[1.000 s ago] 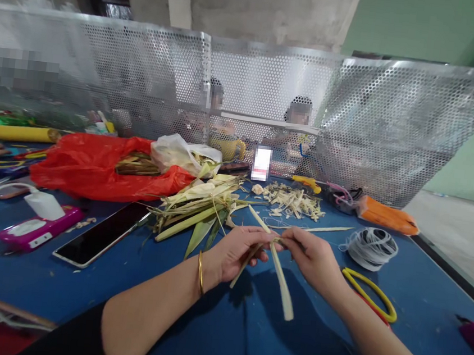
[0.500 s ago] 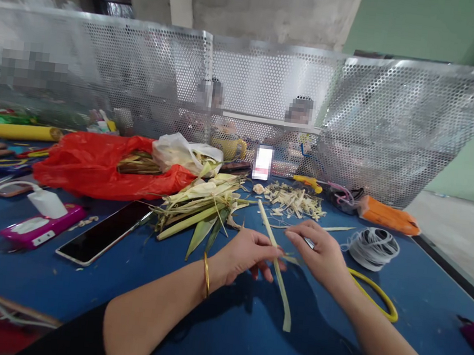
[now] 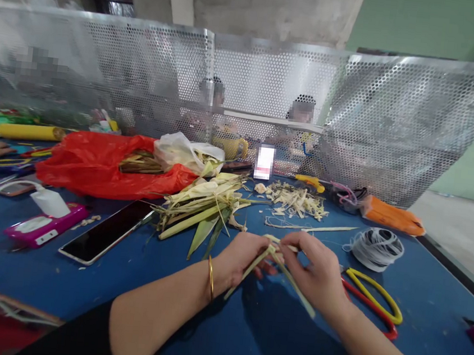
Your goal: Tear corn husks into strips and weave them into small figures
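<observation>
Left grip [image 3: 245, 257] and right grip [image 3: 316, 265] are both narrow, and they hold the pale strips [image 3: 270, 250] between them, in front of me and above the worktop [image 3: 212, 333]. How firm the pinch is, I cannot tell, because my fingers cover a part of it.

In my judgement, the crossing could open or slide if one grip becomes loose, since only fingertips seem to secure it. A strip could also split along its length if I bend it too sharply, or if both sides pull unequally. The free ends may catch on my fingers when I turn them.

From the crossing, one long end points toward me and to the left, below the left grip; the other points toward me and to the right, beside the right grip. Together they make an upside-down V, and a shorter part lies crosswise at its top.

Near my right forearm lie the scissors [image 3: 399, 315], which this arm could push by a wide movement. Farther are the ball of cord [image 3: 377, 250], a loose strip [image 3: 333, 229], the leaf pile [image 3: 200, 202] and the dry shreds [image 3: 296, 200], then the perforated screen [image 3: 272, 79].
</observation>
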`<move>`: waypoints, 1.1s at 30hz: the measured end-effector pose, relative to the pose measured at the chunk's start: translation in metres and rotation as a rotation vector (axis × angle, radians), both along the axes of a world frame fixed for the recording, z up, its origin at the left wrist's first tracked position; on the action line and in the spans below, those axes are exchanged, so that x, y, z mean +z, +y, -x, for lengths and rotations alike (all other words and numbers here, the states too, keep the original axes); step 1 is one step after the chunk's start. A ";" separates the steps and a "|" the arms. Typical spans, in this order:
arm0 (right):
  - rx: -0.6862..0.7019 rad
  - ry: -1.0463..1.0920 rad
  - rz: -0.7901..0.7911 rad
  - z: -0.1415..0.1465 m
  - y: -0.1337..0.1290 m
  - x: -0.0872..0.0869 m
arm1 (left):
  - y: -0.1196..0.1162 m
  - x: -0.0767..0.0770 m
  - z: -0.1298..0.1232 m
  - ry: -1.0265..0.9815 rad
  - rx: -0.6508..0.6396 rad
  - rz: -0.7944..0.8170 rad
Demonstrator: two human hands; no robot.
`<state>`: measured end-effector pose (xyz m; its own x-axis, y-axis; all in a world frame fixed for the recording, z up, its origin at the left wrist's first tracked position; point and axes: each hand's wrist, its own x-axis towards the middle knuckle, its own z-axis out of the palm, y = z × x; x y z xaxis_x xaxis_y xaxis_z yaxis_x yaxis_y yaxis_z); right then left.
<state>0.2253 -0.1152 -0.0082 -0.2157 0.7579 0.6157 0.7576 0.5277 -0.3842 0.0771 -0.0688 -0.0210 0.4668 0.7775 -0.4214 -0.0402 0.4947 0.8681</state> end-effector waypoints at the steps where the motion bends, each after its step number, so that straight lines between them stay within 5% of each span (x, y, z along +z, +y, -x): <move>1: -0.001 -0.115 -0.077 0.001 -0.001 -0.001 | 0.002 0.001 0.000 -0.045 0.064 0.050; 7: -0.070 -0.466 -0.303 0.007 -0.005 -0.005 | 0.002 0.002 -0.003 -0.290 0.193 0.138; 18: -0.157 -0.481 -0.176 0.006 0.000 -0.009 | 0.001 0.001 -0.001 -0.508 0.114 0.207; 23: -0.101 -0.533 -0.121 0.006 0.001 -0.008 | -0.001 -0.002 -0.004 -0.436 0.126 0.050; 33: 0.184 -0.692 -0.171 0.017 -0.004 -0.009 | -0.002 -0.004 -0.005 -0.400 0.096 0.066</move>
